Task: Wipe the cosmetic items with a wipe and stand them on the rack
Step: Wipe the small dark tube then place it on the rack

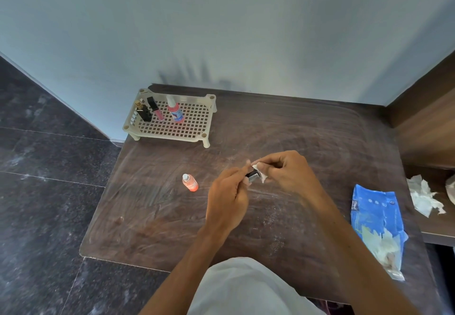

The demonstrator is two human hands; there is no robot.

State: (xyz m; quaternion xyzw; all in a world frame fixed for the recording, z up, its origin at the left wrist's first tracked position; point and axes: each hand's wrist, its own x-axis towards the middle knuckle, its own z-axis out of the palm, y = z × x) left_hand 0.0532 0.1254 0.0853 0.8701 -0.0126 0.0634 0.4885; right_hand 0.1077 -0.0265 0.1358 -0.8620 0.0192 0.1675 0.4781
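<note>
The fingers of the left hand are closed around a small dark cosmetic item, held just above the worktop. The right hand meets it from the other side, its fingers pinched on a white wipe pressed against the item's end. Just left of the fingers, an orange bottle with a white cap stands on the worktop. Farther beyond and to the left sits the cream rack, with a black bottle, a pink lip gloss and a pink-and-blue bottle standing on its left half. Well to the right lies a blue wipes packet, torn open. Past it, crumpled used wipes rest on a lower shelf.
</note>
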